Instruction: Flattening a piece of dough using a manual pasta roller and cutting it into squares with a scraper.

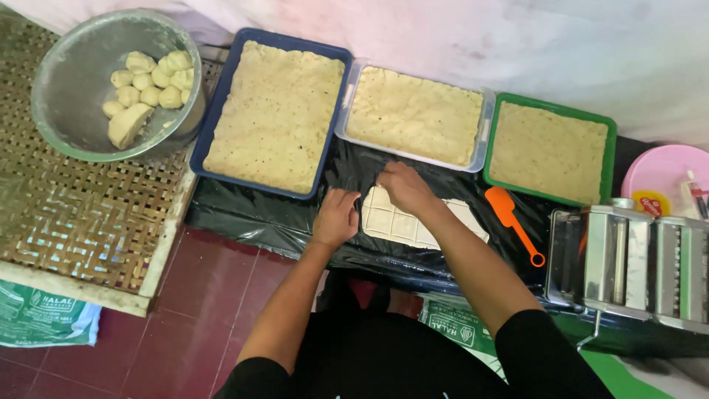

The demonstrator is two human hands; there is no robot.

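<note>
From the head camera we look down on a thin, pale dough sheet [413,218] scored into neat squares, lying flat on glossy black plastic sheeting [251,222]. We take that sheet as our landmark. Our left hand [336,218] sits at its left edge, fingers curled inward at the edge; we cannot tell whether they actually pinch a piece. Our right hand [402,186] rests on the sheet's upper left part, fingers bent down onto the squares, and here too the grip is hidden from us.

Just behind the sheet stand three rectangular trays filled with a crumbly, sandy-looking beige layer: a blue tray [221,96] to the upper left, a clear plastic tray [484,137] straight behind, a green tray [609,155] to the upper right. Just right of the sheet lies an orange spatula [513,222] (smooth plastic, handle ending in a ring). Further right stands a metal roller machine [628,266], shiny and ribbed. Well to the left, on a woven cane surface [74,214], a round metal bowl [66,96] holds soft dough balls [148,89].
</note>
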